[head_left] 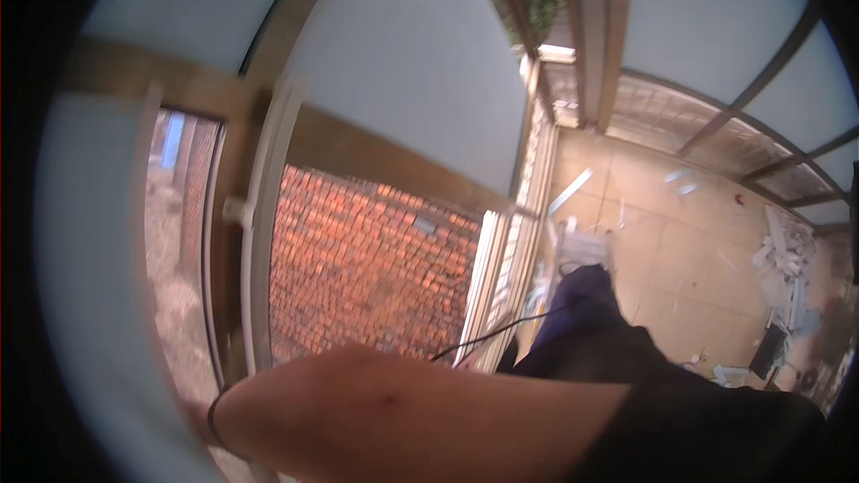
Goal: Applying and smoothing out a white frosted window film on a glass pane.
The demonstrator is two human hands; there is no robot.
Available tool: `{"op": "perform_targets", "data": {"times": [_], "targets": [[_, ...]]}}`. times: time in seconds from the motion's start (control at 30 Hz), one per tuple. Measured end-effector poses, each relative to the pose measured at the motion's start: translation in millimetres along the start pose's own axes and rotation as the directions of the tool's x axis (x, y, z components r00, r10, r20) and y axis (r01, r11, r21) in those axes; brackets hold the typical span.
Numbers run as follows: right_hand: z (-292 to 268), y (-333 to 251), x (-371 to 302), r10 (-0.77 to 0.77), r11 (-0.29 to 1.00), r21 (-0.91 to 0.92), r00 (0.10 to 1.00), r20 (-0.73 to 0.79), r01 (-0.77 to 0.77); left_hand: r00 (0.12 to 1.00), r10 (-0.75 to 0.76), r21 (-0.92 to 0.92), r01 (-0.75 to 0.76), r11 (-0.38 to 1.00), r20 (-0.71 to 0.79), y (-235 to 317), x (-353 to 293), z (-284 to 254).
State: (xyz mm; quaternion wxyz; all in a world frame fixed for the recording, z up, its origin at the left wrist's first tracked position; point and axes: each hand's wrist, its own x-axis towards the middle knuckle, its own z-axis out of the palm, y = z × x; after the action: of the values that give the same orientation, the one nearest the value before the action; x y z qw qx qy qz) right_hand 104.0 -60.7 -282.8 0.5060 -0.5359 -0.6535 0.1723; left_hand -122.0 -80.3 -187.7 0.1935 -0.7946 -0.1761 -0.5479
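Note:
My left arm reaches across the lower edge to the left, out of a black short sleeve, with a thin dark band at the wrist. Only a blurred bit of my left hand (199, 420) shows, low beside the upright edge of a window sash (261, 233). Its fingers are hidden, so I cannot see whether it grips the frame. A small pale catch (237, 210) sticks out from the sash. Beyond my arm, a thin black cable (492, 334) runs toward my dark blue trouser leg (582, 304). My right hand is out of view.
My leg stands by a pale stool or step (586, 246). Outside the window lies a red brick surface (376, 259). Tan floor tiles (680, 259) at right carry white strips and scraps; a debris pile (787, 255) lines the far right. Frosted panes (403, 54) surround me.

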Motion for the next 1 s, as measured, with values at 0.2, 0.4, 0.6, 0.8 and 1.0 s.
{"op": "perform_targets", "data": {"times": [0.2, 0.4, 0.6, 0.8, 1.0], "targets": [[-6.6, 7.1, 10.8, 0.003, 0.994, 0.111, 0.998, -0.063, 0.004, 0.893, -0.446, -0.245, 0.444, 0.862, 0.050, -38.7, -40.8, -1.8], [-6.0, 50.0, 11.7, 0.031, 0.938, 0.346, 0.986, -0.164, 0.028, 0.704, -0.709, -0.448, 0.625, 0.639, -0.028, -69.9, -59.6, -12.2], [-24.4, 64.5, 29.3, 0.116, 0.833, 0.550, 0.952, -0.284, 0.063, 0.546, -0.837, -0.627, 0.660, 0.414, 0.022, -142.5, -104.1, -29.7], [-26.8, 63.5, 47.3, 0.157, 0.758, 0.633, 0.899, -0.408, 0.155, 0.378, -0.922, -0.649, 0.721, 0.242, 0.076, -198.6, -132.0, -22.8], [-16.9, 62.3, 54.9, 0.180, 0.734, 0.647, 0.859, -0.478, 0.206, 0.408, -0.912, -0.781, 0.584, 0.222, 0.046, -239.6, -149.1, -21.0]]}}
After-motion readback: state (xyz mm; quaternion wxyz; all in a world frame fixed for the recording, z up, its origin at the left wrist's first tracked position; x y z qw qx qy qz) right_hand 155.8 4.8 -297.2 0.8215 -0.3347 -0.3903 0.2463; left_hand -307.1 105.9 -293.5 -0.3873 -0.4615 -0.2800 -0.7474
